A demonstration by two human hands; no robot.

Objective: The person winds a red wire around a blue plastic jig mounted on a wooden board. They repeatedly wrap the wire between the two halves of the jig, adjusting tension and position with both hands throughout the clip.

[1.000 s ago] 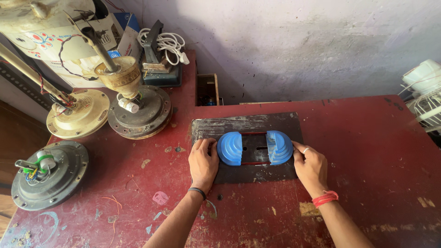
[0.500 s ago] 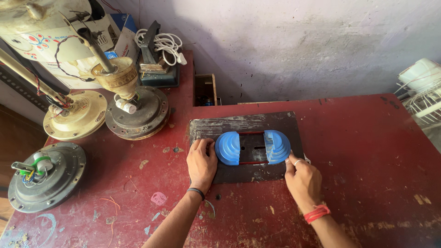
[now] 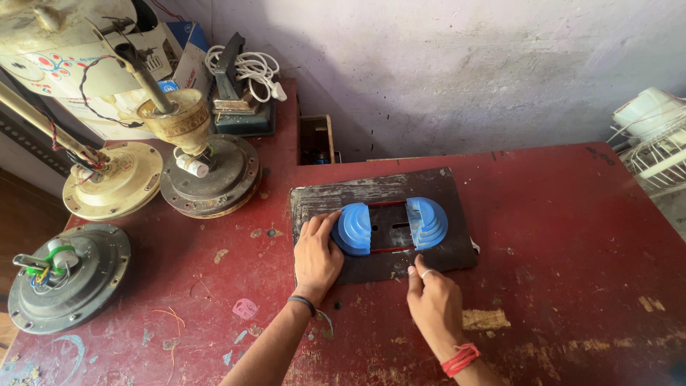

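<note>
Right now the work sits at the centre of the frame, where a dark base plate (image 3: 382,196) lies flat on the red table (image 3: 572,229) and carries two blue stepped half-domes: the left blue form (image 3: 353,229) and the right blue form (image 3: 427,222), set apart with thin red rods running between them. The left hand (image 3: 316,255) rests on the plate with its fingers spread against the outer curve of the left form, steadying or pressing it. The right hand (image 3: 434,304) is lower, near the plate's front edge, fingers loosely curled with the forefinger pointing at that edge; it holds nothing. By the look of it the step is one of setting or adjusting the forms on the plate, and any further adjustment would want the left form kept firmly braced. Toward the upper left stand ceiling fan motors (image 3: 207,175) and a coiled white cable (image 3: 250,68)
</note>
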